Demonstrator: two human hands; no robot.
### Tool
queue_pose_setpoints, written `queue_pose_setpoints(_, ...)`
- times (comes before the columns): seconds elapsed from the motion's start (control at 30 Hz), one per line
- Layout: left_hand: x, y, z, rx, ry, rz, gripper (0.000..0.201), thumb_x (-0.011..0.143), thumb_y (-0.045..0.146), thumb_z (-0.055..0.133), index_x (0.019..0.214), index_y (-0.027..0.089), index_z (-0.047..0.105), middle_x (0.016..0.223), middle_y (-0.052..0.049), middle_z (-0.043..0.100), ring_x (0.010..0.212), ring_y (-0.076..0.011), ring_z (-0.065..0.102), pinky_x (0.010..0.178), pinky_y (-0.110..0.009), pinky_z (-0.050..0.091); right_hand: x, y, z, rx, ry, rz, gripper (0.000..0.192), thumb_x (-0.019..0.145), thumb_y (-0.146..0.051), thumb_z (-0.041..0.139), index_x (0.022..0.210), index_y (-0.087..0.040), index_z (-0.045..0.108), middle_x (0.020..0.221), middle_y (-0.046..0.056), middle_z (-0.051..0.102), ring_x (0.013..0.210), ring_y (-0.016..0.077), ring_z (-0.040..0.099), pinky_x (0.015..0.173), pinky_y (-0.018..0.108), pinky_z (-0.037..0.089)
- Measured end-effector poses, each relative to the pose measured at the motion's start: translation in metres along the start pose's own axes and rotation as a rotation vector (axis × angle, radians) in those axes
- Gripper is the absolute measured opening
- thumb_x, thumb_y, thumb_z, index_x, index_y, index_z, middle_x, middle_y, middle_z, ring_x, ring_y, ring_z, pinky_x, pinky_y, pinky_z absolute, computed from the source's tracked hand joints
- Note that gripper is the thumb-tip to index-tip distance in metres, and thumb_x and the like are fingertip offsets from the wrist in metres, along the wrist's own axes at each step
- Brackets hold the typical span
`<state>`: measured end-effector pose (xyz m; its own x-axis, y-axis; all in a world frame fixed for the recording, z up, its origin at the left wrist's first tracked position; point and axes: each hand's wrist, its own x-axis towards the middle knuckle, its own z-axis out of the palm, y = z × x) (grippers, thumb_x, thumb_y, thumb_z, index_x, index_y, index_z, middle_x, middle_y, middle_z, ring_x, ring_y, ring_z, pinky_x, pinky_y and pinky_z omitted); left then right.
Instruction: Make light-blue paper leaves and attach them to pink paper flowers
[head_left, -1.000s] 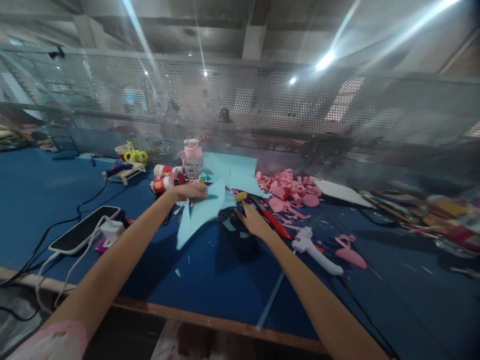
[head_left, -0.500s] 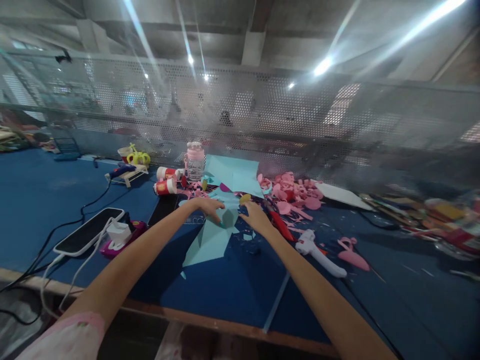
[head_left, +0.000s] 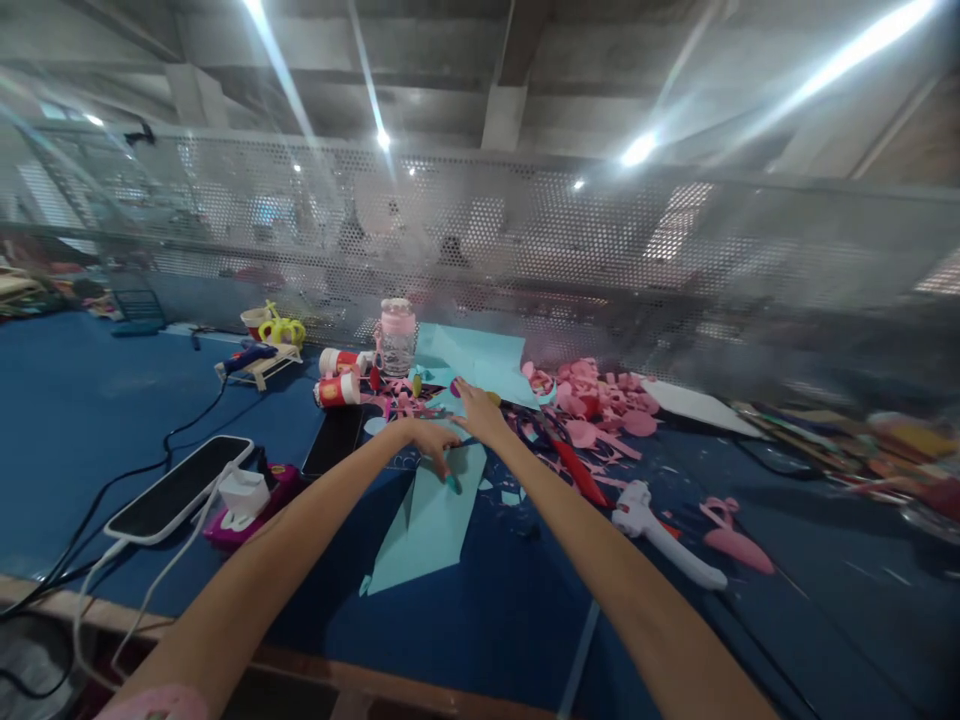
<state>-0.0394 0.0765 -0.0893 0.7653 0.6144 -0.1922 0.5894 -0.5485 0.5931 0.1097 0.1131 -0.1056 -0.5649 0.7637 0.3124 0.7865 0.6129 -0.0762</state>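
Note:
A light-teal sheet of paper lies on the blue table in front of me. My left hand rests over its upper part, fingers apart, with a small teal bit at one fingertip; I cannot tell whether that bit is held. Just beyond, my right hand reaches forward and left, fingers stretched out and spread. Its fingertips are at a purple piece, and a yellow piece lies partly behind it. Farther back stands a larger folded teal sheet.
Pink scraps, a red-handled tool and a white glue gun lie on the right. To the left are a black phone, red-and-white cups, a pink-lidded bottle, a white power bank and cables.
My right hand has moved left and forward to the purple piece. My left hand has come slightly nearer over the sheet. The whole view has shifted a little downward.

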Motion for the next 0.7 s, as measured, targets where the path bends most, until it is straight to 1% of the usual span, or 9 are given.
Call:
queue_pose_setpoints(0.03,0.001,0.000,0.001,0.003,-0.035,-0.009,0.032,0.041,0.028,0.075,0.068,0.016,0.061,0.063,0.001,0.062,0.058,-0.0149,0.055,0.049,-0.021,0.037,0.005,0.001,-0.001,-0.012,-0.002,-0.011,0.069,0.077,-0.028,0.057,0.136,-0.012,0.026,0.141,0.015,0.030,0.126,0.0284,0.030,0.100,0.043,0.028)
queue_pose_setpoints(0.1,0.002,0.001,0.001,0.020,-0.127,-0.033,0.031,0.045,0.026,0.073,0.072,0.016,0.061,0.066,0.001,0.062,0.060,-0.0147,0.055,0.049,-0.021,0.037,0.015,0.001,-0.004,-0.032,-0.034,-0.057,0.065,0.076,-0.024,0.058,0.134,-0.017,0.029,0.140,0.012,0.034,0.123,0.0267,0.034,0.098,0.042,0.029)
queue_pose_setpoints(0.2,0.003,0.003,-0.001,0.047,-0.162,-0.070,0.037,0.048,0.028,0.072,0.080,0.015,0.061,0.065,0.001,0.061,0.057,-0.0133,0.053,0.047,-0.021,0.036,0.030,-0.002,-0.006,-0.059,-0.111,-0.136,0.054,0.076,-0.020,0.059,0.126,-0.022,0.041,0.130,0.007,0.047,0.112,0.0225,0.044,0.092,0.036,0.035)
queue_pose_setpoints(0.27,0.002,0.004,-0.002,0.065,-0.171,-0.091,0.046,0.047,0.031,0.073,0.088,0.014,0.059,0.063,0.002,0.059,0.055,-0.0124,0.051,0.047,-0.021,0.035,0.039,-0.007,-0.004,-0.078,-0.156,-0.173,0.043,0.075,-0.020,0.061,0.116,-0.020,0.050,0.120,0.007,0.054,0.105,0.0201,0.048,0.088,0.032,0.038)
queue_pose_setpoints(0.33,0.001,0.005,-0.003,0.073,-0.177,-0.105,0.052,0.047,0.033,0.073,0.093,0.013,0.058,0.063,0.002,0.058,0.055,-0.0122,0.050,0.048,-0.021,0.035,0.046,-0.011,0.000,-0.099,-0.182,-0.195,0.032,0.075,-0.021,0.062,0.106,-0.017,0.055,0.112,0.007,0.058,0.101,0.0186,0.050,0.085,0.029,0.039)
queue_pose_setpoints(0.4,0.000,0.005,-0.003,0.066,-0.184,-0.112,0.052,0.047,0.034,0.073,0.092,0.013,0.057,0.064,0.002,0.058,0.056,-0.0126,0.050,0.049,-0.022,0.036,0.050,-0.014,0.005,-0.124,-0.188,-0.199,0.026,0.076,-0.020,0.060,0.101,-0.014,0.055,0.108,0.009,0.058,0.099,0.0182,0.050,0.082,0.027,0.040)
queue_pose_setpoints(0.53,0.000,0.005,-0.003,0.028,-0.204,-0.123,0.045,0.048,0.032,0.073,0.085,0.014,0.055,0.063,0.003,0.055,0.055,-0.0114,0.049,0.049,-0.021,0.036,0.050,-0.013,0.011,-0.184,-0.178,-0.169,0.020,0.082,-0.017,0.051,0.100,-0.009,0.053,0.105,0.013,0.057,0.095,0.0192,0.051,0.077,0.028,0.041)
queue_pose_setpoints(0.6,0.001,0.004,-0.003,0.005,-0.215,-0.125,0.040,0.049,0.030,0.073,0.081,0.014,0.054,0.061,0.004,0.053,0.054,-0.0102,0.047,0.048,-0.020,0.035,0.047,-0.011,0.008,-0.213,-0.167,-0.164,0.019,0.085,-0.017,0.047,0.101,-0.009,0.053,0.103,0.013,0.058,0.095,0.0195,0.051,0.077,0.028,0.040)
queue_pose_setpoints(0.7,0.002,0.003,-0.004,-0.028,-0.221,-0.126,0.036,0.050,0.027,0.072,0.078,0.014,0.054,0.061,0.004,0.053,0.055,-0.0101,0.048,0.048,-0.020,0.035,0.042,-0.007,-0.003,-0.253,-0.135,-0.164,0.019,0.087,-0.018,0.043,0.101,-0.011,0.054,0.102,0.012,0.057,0.098,0.0208,0.048,0.079,0.030,0.039)
